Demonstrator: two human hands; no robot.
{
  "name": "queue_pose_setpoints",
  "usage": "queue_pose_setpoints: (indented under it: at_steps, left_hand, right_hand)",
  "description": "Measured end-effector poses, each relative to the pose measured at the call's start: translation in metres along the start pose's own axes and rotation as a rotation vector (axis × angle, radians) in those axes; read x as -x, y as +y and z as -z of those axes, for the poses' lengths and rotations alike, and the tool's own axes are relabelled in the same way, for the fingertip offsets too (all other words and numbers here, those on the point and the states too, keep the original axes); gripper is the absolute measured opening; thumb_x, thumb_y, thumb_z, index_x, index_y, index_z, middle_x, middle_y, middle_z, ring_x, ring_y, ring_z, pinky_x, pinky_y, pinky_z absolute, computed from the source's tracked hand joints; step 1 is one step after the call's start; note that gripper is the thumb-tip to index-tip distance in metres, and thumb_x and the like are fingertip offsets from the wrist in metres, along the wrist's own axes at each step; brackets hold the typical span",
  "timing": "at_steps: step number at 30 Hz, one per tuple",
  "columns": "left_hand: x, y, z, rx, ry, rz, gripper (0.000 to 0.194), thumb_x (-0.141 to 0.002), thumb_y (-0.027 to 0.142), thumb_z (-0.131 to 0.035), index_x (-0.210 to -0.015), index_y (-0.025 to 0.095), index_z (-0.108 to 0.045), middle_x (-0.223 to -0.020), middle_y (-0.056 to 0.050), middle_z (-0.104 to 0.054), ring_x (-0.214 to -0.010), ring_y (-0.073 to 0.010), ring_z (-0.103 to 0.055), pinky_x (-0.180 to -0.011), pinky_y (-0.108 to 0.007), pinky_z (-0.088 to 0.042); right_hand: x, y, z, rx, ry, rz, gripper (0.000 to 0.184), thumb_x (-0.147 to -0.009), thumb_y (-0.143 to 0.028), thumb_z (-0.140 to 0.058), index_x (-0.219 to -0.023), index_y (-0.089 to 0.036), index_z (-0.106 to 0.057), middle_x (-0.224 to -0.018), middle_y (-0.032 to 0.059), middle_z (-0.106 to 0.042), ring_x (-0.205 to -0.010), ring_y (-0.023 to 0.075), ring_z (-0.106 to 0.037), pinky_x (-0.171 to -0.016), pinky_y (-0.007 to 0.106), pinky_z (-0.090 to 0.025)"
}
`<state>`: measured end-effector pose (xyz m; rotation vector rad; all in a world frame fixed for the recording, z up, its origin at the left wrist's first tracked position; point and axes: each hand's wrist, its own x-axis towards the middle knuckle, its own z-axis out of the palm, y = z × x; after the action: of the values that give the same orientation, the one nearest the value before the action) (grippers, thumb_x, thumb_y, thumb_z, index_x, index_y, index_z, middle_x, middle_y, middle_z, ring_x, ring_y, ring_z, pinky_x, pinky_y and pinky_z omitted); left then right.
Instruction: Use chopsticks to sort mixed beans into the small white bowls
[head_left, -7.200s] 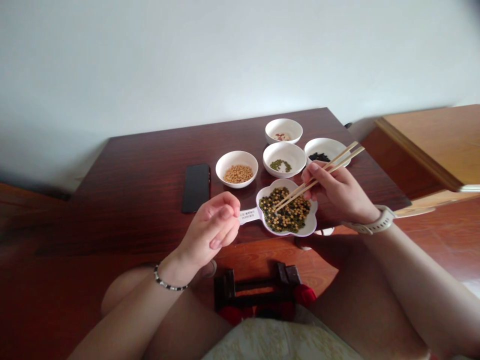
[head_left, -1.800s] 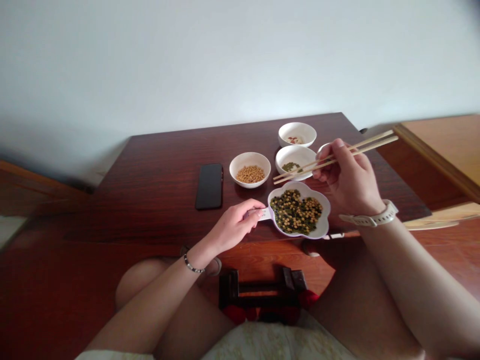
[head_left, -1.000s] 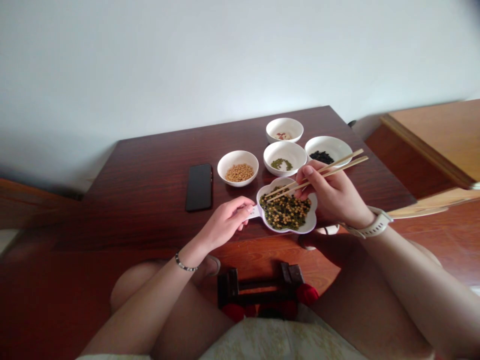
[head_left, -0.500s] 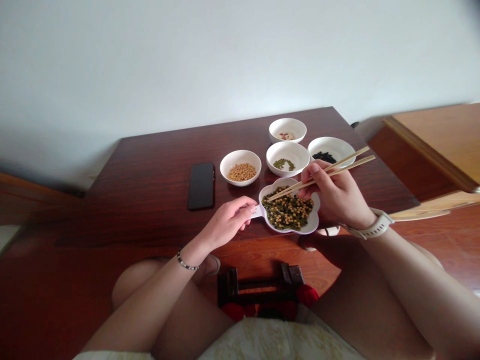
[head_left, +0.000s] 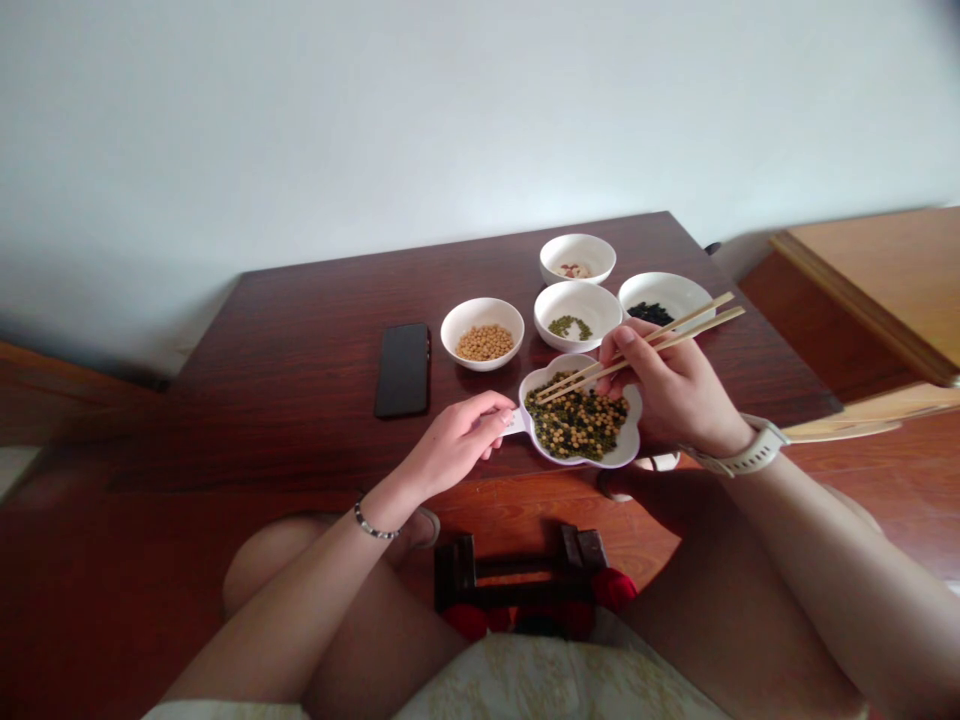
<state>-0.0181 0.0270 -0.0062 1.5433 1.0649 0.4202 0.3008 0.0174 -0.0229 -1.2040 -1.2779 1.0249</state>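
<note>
Table (head_left: 315, 320): dark wood, lay under the petal-shaped dish (head_left: 632, 435) of mixed beans (head_left: 581, 430).
Left hand (head_left: 459, 445): pinched the dish's handle (head_left: 516, 424).
Right hand (head_left: 671, 378): grasped chopsticks (head_left: 705, 327) over the dish's right side.
Change: chopstick tips, lately raised toward the green-bean bowl (head_left: 574, 298) behind the dish, had come down to its beans; picking there seemed under way again.

Two hands (head_left: 466, 436) (head_left: 671, 390), two chopsticks (head_left: 701, 313) (head_left: 706, 326), four white bowls (head_left: 482, 312) (head_left: 577, 299) (head_left: 577, 249) (head_left: 664, 287), one scalloped dish (head_left: 631, 415), one phone (head_left: 403, 370)
</note>
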Motion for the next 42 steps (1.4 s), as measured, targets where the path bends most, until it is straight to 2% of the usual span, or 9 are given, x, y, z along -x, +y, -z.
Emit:
queue_pose_setpoints:
  at_steps: [8,12,16,25,36,42]
  left_hand:
    - [0.004,0.012,-0.004,0.041,0.070,0.010,0.026,-0.116,0.058,-0.080,-0.107,0.034,-0.085,-0.086,-0.001,-0.073,-0.075,-0.0264,-0.067,-0.075,-0.043,-0.052]
    - [-0.002,0.003,-0.002,0.030,0.047,0.033,0.029,-0.112,0.064,-0.081,-0.109,0.036,-0.085,-0.088,-0.002,-0.074,-0.077,-0.0269,-0.067,-0.075,-0.043,-0.053]
    - [-0.006,-0.004,0.000,0.013,0.034,0.047,0.032,-0.112,0.067,-0.081,-0.113,0.036,-0.085,-0.089,-0.002,-0.076,-0.080,-0.0270,-0.068,-0.076,-0.043,-0.054]
    - [0.001,0.007,-0.004,0.026,0.056,0.028,0.028,-0.117,0.061,-0.078,-0.110,0.035,-0.083,-0.089,-0.001,-0.073,-0.078,-0.0252,-0.066,-0.077,-0.042,-0.055]
    - [-0.003,0.002,-0.003,0.000,0.050,0.029,0.031,-0.116,0.065,-0.078,-0.108,0.036,-0.083,-0.086,0.000,-0.072,-0.076,-0.0252,-0.067,-0.076,-0.043,-0.054]
    - [-0.004,0.001,-0.002,-0.027,0.033,0.042,0.030,-0.113,0.066,-0.077,-0.109,0.037,-0.082,-0.086,-0.001,-0.072,-0.077,-0.0264,-0.068,-0.075,-0.043,-0.054]
  right_hand:
    - [-0.001,-0.007,0.003,-0.013,0.024,-0.014,0.070,-0.107,-0.097,-0.092,-0.094,-0.029,-0.082,-0.074,0.0060,-0.078,-0.066,0.0246,-0.075,-0.062,0.040,-0.063]
    - [-0.004,-0.006,0.008,-0.022,0.009,-0.033,0.074,-0.103,-0.098,-0.096,-0.092,-0.026,-0.082,-0.076,0.0074,-0.078,-0.063,0.0217,-0.072,-0.058,0.037,-0.059]
    - [-0.007,-0.001,0.007,-0.022,0.011,-0.047,0.075,-0.101,-0.098,-0.097,-0.092,-0.025,-0.083,-0.078,0.0071,-0.078,-0.065,0.0217,-0.075,-0.059,0.036,-0.063]
    - [-0.004,-0.006,0.002,-0.001,0.028,-0.042,0.075,-0.099,-0.100,-0.097,-0.091,-0.027,-0.083,-0.073,0.0050,-0.079,-0.063,0.0219,-0.076,-0.059,0.036,-0.062]
    - [-0.008,-0.005,0.011,0.003,0.020,-0.050,0.075,-0.098,-0.100,-0.098,-0.092,-0.026,-0.083,-0.074,0.0053,-0.078,-0.063,0.0220,-0.072,-0.058,0.036,-0.061]
    - [-0.006,-0.006,0.006,0.022,0.013,-0.049,0.074,-0.105,-0.098,-0.093,-0.095,-0.025,-0.082,-0.074,0.0070,-0.077,-0.065,0.0219,-0.075,-0.059,0.034,-0.063]
